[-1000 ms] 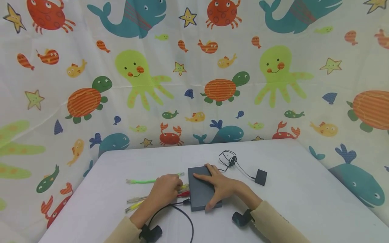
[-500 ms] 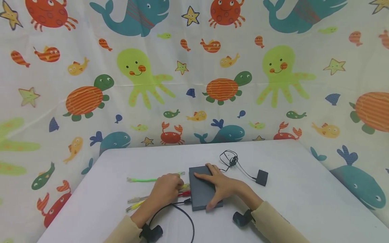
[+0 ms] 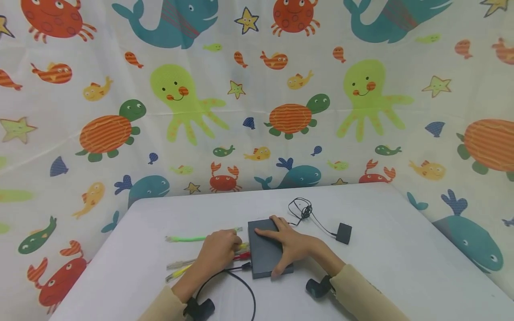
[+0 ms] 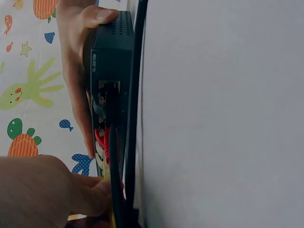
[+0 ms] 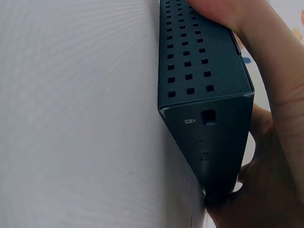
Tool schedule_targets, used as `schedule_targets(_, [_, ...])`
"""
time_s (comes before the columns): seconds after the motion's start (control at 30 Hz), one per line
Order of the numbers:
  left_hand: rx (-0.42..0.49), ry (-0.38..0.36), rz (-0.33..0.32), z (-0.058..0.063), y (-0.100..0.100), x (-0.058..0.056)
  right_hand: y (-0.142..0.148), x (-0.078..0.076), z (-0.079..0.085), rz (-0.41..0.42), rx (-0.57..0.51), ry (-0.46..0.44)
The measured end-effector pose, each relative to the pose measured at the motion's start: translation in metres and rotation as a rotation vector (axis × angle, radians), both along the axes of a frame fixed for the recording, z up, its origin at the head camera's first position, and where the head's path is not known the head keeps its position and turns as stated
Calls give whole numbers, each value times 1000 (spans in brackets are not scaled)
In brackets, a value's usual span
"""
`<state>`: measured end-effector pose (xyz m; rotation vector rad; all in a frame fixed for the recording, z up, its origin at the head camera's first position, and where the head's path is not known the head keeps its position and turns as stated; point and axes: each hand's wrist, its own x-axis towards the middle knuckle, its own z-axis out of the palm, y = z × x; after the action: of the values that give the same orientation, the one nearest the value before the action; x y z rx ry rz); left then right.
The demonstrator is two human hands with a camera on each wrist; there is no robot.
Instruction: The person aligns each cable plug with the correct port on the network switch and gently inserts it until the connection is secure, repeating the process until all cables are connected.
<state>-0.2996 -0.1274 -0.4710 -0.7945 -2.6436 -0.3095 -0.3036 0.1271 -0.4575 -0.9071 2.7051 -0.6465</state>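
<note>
A dark network switch point(image 3: 263, 258) lies flat on the white table, its port side facing left. My right hand point(image 3: 295, 247) grips it, thumb at the near end and fingers spread over the top to the far end; the vented end shows in the right wrist view. My left hand point(image 3: 218, 249) pinches the plug end of a yellow network cable point(image 4: 105, 170) right at the ports. A red network cable point(image 3: 242, 256) and a black cable point(image 4: 113, 142) sit in neighbouring ports. Behind my left hand, parts of the cables are hidden.
A green network cable point(image 3: 190, 239) lies left of the switch, beyond my left hand. Grey-white and yellow cable ends point(image 3: 176, 274) stick out under my left forearm. At the right lie a coiled black cord point(image 3: 306, 211) and its power adapter point(image 3: 343, 233). A sea-animal curtain point(image 3: 249, 174) hangs behind the table.
The head view shifts slightly. Both hands, the switch and the cables keep their places.
</note>
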Motion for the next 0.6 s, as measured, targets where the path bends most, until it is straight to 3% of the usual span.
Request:
schedule_targets(0.4, [28, 28, -22, -2, -1, -1, 1, -2, -2, -5, 15, 11])
schedule_targets(0.6, [39, -28, 0, 0, 0, 0, 2, -2, -1, -3, 15, 3])
